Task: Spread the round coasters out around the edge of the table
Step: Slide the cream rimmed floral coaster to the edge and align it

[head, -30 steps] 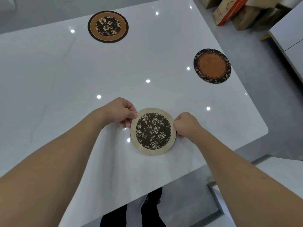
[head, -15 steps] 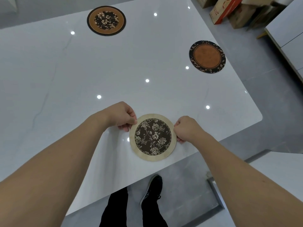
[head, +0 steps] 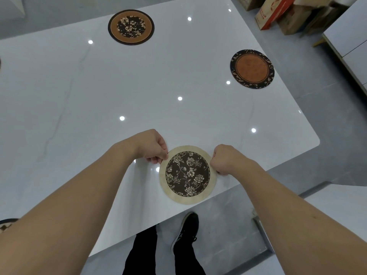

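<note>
A beige-rimmed coaster (head: 187,174) with a dark floral centre sits at the near edge of the white table (head: 119,86), its lower rim reaching the edge. My left hand (head: 152,145) pinches its left rim and my right hand (head: 224,158) pinches its right rim. A brown coaster with a dark floral centre (head: 131,27) lies near the far edge. A dark-rimmed coaster with a plain orange centre (head: 252,68) lies near the right edge. A sliver of another coaster (head: 7,224) shows at the lower left, mostly hidden by my left arm.
Cardboard boxes (head: 282,14) stand on the floor beyond the table's far right corner. A white cabinet (head: 349,42) is at the right. My leg and black shoe (head: 185,231) are on the grey floor just below the near table edge.
Both hands have drawn the beige coaster toward the near table edge. The view shifted back, so more floor and my shoe show.
</note>
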The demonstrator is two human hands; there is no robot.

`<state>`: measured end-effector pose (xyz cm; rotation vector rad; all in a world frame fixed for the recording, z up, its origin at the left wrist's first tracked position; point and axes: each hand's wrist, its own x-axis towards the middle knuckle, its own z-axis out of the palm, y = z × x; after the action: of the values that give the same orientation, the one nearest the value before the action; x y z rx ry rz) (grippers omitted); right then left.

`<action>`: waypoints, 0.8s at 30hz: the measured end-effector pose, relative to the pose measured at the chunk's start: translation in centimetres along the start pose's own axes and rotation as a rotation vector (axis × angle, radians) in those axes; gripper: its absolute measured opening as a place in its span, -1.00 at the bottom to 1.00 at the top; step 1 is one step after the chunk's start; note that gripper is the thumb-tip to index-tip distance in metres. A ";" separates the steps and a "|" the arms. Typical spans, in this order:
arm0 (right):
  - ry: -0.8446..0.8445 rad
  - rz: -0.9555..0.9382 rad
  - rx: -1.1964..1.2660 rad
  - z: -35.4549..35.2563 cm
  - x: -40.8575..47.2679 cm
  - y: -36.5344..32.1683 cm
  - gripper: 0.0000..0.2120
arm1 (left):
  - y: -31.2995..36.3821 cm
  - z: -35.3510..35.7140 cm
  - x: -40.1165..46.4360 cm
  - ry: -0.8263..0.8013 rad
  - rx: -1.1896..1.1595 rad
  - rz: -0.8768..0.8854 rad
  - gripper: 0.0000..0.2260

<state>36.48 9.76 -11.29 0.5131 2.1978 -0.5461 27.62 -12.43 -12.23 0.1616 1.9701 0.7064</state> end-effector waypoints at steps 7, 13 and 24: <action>-0.008 -0.024 -0.031 0.0 0.2 0.0 -0.82 | -0.1 0.2 0.0 0.019 0.009 0.001 -0.95; -0.001 -0.024 -0.030 0.0 0.2 0.0 -0.80 | 0.0 0.3 0.1 0.030 0.011 -0.009 -0.95; -0.003 -0.036 -0.037 0.1 0.4 0.2 -0.77 | -0.2 0.3 0.4 0.020 0.030 -0.022 -0.96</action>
<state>36.41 9.95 -11.67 0.4539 2.2135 -0.5232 27.71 -12.31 -12.77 0.1511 1.9997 0.6665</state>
